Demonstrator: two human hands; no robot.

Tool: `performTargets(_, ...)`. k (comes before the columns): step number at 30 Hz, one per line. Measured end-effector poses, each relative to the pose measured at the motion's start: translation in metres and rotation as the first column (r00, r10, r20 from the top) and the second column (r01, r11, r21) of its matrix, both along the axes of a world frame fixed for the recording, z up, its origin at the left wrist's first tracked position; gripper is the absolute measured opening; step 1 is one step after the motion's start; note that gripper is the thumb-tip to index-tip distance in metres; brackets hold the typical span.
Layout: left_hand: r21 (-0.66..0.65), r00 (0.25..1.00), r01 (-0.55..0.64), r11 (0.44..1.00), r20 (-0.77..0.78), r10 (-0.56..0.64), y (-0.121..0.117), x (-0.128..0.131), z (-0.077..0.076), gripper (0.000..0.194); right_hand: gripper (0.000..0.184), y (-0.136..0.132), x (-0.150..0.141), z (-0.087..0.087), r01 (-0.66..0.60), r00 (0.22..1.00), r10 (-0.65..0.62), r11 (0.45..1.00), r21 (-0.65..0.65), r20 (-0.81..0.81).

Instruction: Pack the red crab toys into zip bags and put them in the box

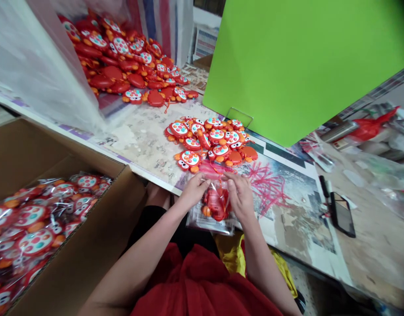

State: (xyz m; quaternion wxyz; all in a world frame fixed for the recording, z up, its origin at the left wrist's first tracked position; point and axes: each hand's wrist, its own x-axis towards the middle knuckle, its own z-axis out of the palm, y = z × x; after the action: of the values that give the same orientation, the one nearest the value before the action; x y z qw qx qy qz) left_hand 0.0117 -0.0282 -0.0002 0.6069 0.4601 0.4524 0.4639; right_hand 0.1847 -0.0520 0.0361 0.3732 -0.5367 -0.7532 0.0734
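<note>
A clear plastic bag with a red and orange crab-like toy inside lies at the table's front edge, between my hands. My left hand pinches the bag's upper left edge between thumb and fingers. On the other side, my right hand grips the upper right edge, fingers bent and thumb against the plastic. The toy shows its red back side. Just beyond my fingers sits a pile of the same toys, with white, dotted faces and goggle eyes.
A large woven sack spills many more toys at the back left. On the left stands a cardboard box full of bagged toys. A green board rises behind. A phone and black marker lie right.
</note>
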Motion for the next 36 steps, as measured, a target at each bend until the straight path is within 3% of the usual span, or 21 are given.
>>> performTargets(4,0.032,0.992,-0.047,0.998,-0.116,0.05,0.003,0.0,-0.014,0.016,0.04,0.007,-0.005,-0.014,-0.032,0.982,0.054,0.992,-0.123,0.181)
performTargets(7,0.038,0.991,-0.017,0.999,-0.13,0.022,0.004,-0.002,-0.017,0.017,0.041,0.014,-0.001,-0.019,0.021,0.983,0.006,0.989,-0.147,0.182)
performTargets(11,0.073,0.993,0.085,0.994,-0.091,-0.078,0.004,-0.007,-0.013,0.023,0.035,0.019,-0.003,-0.009,0.01,0.994,0.0,0.995,-0.098,0.107)
performTargets(15,0.107,0.976,0.188,0.976,-0.134,-0.173,0.004,-0.013,-0.01,0.021,0.032,0.024,-0.02,0.0,-0.09,0.983,0.098,0.994,-0.058,0.158)
performTargets(21,0.163,0.942,0.198,0.967,-0.306,-0.141,0.003,-0.015,-0.008,0.02,0.042,0.028,-0.042,0.0,-0.165,0.926,0.176,0.984,-0.06,0.335)
performTargets(25,0.177,0.923,0.223,0.959,-0.354,-0.149,0.003,-0.015,-0.007,0.022,0.039,0.031,-0.046,-0.005,-0.128,0.936,0.14,0.99,-0.058,0.322)
performTargets(27,0.177,0.928,0.241,0.954,-0.33,-0.174,0.002,-0.015,-0.008,0.024,0.035,0.036,-0.039,-0.008,-0.048,0.97,0.058,0.998,-0.048,0.236)
performTargets(30,0.156,0.948,0.239,0.958,-0.25,-0.196,0.001,-0.013,-0.012,0.028,0.023,0.043,-0.007,-0.014,0.187,0.98,-0.187,0.982,0.003,0.061)
performTargets(33,0.107,0.965,0.204,0.973,-0.191,-0.182,0.001,-0.012,-0.013,0.031,0.018,0.04,0.055,-0.021,0.42,0.907,-0.42,0.907,0.007,-0.018)
performTargets(36,0.033,0.967,0.221,0.975,-0.136,-0.215,0.001,-0.012,-0.012,0.033,0.019,0.022,0.12,-0.031,0.649,0.758,-0.644,0.761,-0.013,0.107)
